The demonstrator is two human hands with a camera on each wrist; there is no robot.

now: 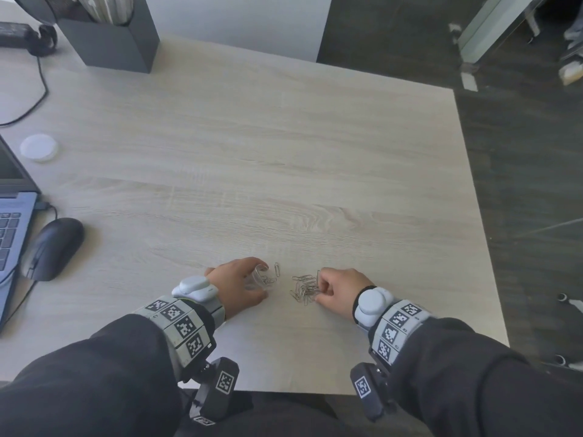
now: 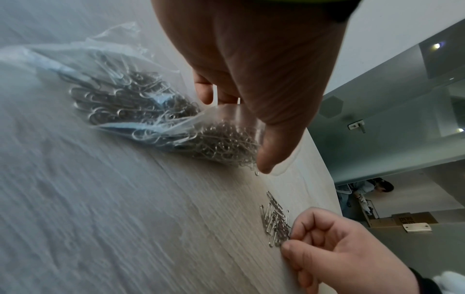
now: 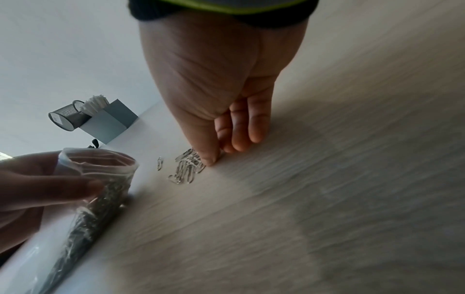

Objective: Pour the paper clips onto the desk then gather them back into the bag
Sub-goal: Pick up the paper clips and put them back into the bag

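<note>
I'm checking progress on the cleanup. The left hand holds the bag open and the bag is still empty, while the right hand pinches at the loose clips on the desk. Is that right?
Not quite: the bag is not empty. The left wrist view shows it already packed with paper clips. The rest stands: the left hand holds the bag open and the right hand pinches at the loose clips on the desk.

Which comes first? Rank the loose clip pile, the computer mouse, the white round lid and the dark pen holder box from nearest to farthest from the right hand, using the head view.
From the right hand:
1. Loose clip pile, touching its fingertips on the left.
2. Computer mouse, far left by the laptop.
3. White round lid, left and farther back.
4. Dark pen holder box, at the desk's back-left.
</note>
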